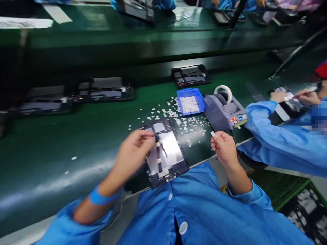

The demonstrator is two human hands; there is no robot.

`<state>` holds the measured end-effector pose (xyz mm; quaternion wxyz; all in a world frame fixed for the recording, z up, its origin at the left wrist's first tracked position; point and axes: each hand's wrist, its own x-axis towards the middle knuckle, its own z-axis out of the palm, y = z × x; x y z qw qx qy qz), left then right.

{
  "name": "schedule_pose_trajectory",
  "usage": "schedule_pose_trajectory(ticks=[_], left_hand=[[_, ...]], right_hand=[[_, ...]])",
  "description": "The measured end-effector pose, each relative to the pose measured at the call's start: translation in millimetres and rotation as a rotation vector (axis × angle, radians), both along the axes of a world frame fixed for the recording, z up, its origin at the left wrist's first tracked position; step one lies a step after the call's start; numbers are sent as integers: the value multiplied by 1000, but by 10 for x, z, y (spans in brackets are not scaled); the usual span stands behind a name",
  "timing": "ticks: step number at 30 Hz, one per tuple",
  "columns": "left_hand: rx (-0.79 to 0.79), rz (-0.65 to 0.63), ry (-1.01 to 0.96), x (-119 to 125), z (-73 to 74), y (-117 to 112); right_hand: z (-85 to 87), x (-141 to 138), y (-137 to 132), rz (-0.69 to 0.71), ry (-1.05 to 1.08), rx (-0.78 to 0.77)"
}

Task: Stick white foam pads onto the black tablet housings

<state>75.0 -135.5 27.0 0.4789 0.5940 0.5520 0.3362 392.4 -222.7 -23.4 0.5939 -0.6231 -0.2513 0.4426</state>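
An opened tablet-like device point(173, 149) with silver battery plates and a black frame lies tilted at the front edge of the bench before me. My left hand point(134, 149) is over its upper left part, thumb and fingers pinched together; what they hold, if anything, is hidden. To the right of the device, my right hand point(224, 147) pinches a small white piece of tape point(212, 134) between thumb and finger. Just beyond that hand stands a grey tape dispenser point(217, 110) carrying a white tape roll point(228, 91) and lit buttons.
Next to the dispenser, a blue tray point(181, 106) holds many white bits, with more scattered on the green bench point(102, 136). Other opened devices point(107, 89) lie farther back, one point(191, 75) behind the tray. At right, a co-worker's sleeve point(281, 139) comes close to the dispenser.
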Motion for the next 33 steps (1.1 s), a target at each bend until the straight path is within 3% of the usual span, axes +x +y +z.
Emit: schedule_pose_trajectory(ticks=[3,6,9,12,14,17,20,23,27,33], left_hand=[[-161,-131,-294,327,-89,-137],[-223,-51,-468,447,-200,-184],[-216,92,-551,361,-301,-210],[-210,186,-527,121,-398,-217],[-180,239,-453,-97,-440,-200],[-63,271,-217,-425,-434,-136],[169,67,128,-630,-382,-37],[403,-182,459,-671,-370,67],[481,-304,728,-605,-438,167],[546,-368,871,-572,-455,234]], right_hand=[[65,-599,216,243,-95,32],[109,-1059,416,405,-152,53],[95,-1340,526,524,-182,72],[42,-1447,621,686,-227,85],[14,-1439,743,786,-357,122],[-9,-1373,1034,847,-784,310],[-37,-1338,1329,931,-1193,529],[-85,-1354,1494,1028,-1456,624],[-146,-1369,1558,1087,-1619,701],[-156,-1334,1635,1128,-1683,758]])
